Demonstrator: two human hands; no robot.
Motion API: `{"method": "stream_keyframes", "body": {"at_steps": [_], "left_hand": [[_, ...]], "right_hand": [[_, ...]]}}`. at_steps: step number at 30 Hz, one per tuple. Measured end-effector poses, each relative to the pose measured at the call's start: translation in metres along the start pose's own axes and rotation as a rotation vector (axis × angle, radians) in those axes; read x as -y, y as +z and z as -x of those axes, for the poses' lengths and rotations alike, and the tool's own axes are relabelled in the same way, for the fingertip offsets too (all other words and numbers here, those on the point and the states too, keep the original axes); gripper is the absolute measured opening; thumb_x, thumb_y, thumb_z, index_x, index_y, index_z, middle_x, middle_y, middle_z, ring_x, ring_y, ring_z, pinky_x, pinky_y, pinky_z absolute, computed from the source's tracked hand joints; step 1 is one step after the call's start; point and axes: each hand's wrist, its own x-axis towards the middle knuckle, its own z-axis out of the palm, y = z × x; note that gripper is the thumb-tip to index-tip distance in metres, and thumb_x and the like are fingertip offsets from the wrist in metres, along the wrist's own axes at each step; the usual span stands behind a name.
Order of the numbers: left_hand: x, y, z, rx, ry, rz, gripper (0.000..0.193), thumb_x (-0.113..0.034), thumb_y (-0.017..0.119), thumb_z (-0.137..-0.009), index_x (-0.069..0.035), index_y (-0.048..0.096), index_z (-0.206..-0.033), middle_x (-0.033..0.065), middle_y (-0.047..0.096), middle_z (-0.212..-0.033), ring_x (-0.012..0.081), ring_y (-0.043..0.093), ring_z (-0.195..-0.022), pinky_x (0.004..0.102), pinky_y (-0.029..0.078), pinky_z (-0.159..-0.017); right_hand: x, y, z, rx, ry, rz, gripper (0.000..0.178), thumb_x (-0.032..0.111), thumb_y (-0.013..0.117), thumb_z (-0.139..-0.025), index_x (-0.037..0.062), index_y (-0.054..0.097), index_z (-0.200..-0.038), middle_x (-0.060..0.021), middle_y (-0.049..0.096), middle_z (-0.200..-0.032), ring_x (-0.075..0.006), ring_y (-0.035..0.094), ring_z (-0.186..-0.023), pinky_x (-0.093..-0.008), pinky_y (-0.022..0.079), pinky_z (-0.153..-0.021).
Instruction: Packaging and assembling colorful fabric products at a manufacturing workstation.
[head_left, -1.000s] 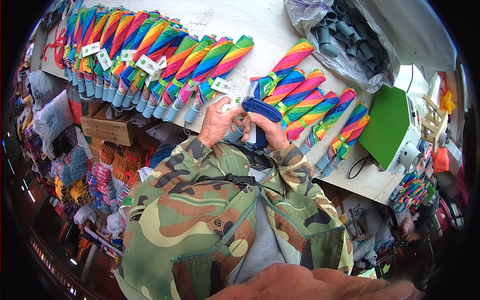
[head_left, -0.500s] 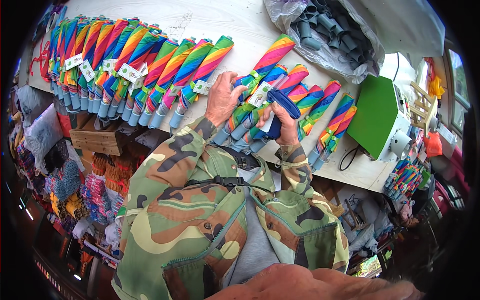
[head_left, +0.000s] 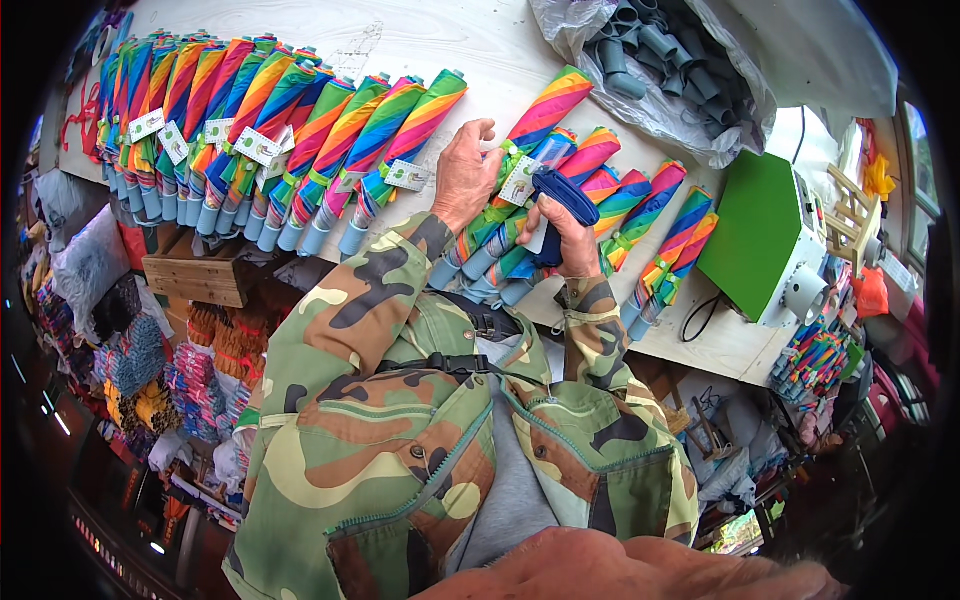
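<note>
Umbrella (head_left: 546,107) slants up-right on the table (head_left: 480,35) between the hands; I see the left hand (head_left: 467,176) nearer, half-curled, pinch unclear, the right hand (head_left: 568,240) wrapped around a navy tagging gun (head_left: 568,198).

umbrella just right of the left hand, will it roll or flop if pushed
The umbrella seems fairly stiff, its far half wrapped tight and straight. Its rounded body might roll, though the neighbouring umbrellas could check it.

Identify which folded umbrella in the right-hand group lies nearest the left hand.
The group's leftmost umbrella, right beside the left hand; its top end also reaches farther up the picture than those of its neighbours.
</note>
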Motion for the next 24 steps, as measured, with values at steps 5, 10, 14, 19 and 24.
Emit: {"method": "stream_keyframes", "body": {"at_steps": [5,10,14,19,24], "left_hand": [[-0.012,-0.002,-0.01,0.086,-0.139,0.048,0.042,-0.007,0.07,-0.096,0.0,0.061,-0.136,0.0137,0.075,-0.099,0.0283,0.076,-0.086,0.0419,0.06,-0.079],[-0.016,0.006,-0.01,0.03,-0.128,0.128,0.035,-0.004,0.066,-0.094,-0.001,0.065,-0.129,0.0109,0.073,-0.082,0.025,0.074,-0.076,0.0402,0.059,-0.074],[-0.022,0.006,-0.008,0.026,-0.17,0.149,0.028,-0.004,0.065,-0.096,-0.002,0.063,-0.124,0.0105,0.074,-0.084,0.025,0.076,-0.078,0.0393,0.06,-0.074],[-0.029,0.004,-0.008,0.026,-0.17,0.099,0.024,-0.005,0.066,-0.094,-0.002,0.06,-0.117,0.0131,0.073,-0.09,0.0282,0.076,-0.084,0.0411,0.06,-0.077],[-0.024,0.0,-0.009,0.048,-0.184,0.145,0.024,-0.005,0.067,-0.091,-0.002,0.06,-0.114,0.0115,0.071,-0.089,0.0265,0.074,-0.084,0.0401,0.059,-0.08]], "right_hand": [[0.007,0.009,-0.013,0.007,-0.047,0.109,0.031,0.034,0.069,-0.106,0.0039,0.066,-0.1,-0.0072,0.068,-0.079,-0.019,0.071,-0.072,-0.0325,0.058,-0.068],[0.012,0.015,-0.021,-0.04,0.013,0.189,0.031,0.036,0.072,-0.104,0.0054,0.067,-0.099,-0.0052,0.068,-0.078,-0.0157,0.069,-0.07,-0.0299,0.056,-0.066],[0.015,0.018,-0.024,-0.045,0.017,0.206,0.031,0.036,0.073,-0.104,0.006,0.067,-0.098,-0.0041,0.068,-0.078,-0.015,0.069,-0.067,-0.0286,0.054,-0.062],[0.009,0.025,-0.029,-0.075,0.0,0.205,0.028,0.035,0.076,-0.103,0.0077,0.069,-0.098,-0.0019,0.066,-0.076,-0.013,0.066,-0.062,-0.0274,0.052,-0.058],[0.002,0.029,-0.029,-0.188,0.013,0.203,0.024,0.032,0.078,-0.101,0.0091,0.071,-0.098,0.0009,0.062,-0.071,-0.0101,0.057,-0.052,-0.0259,0.044,-0.048]]}}
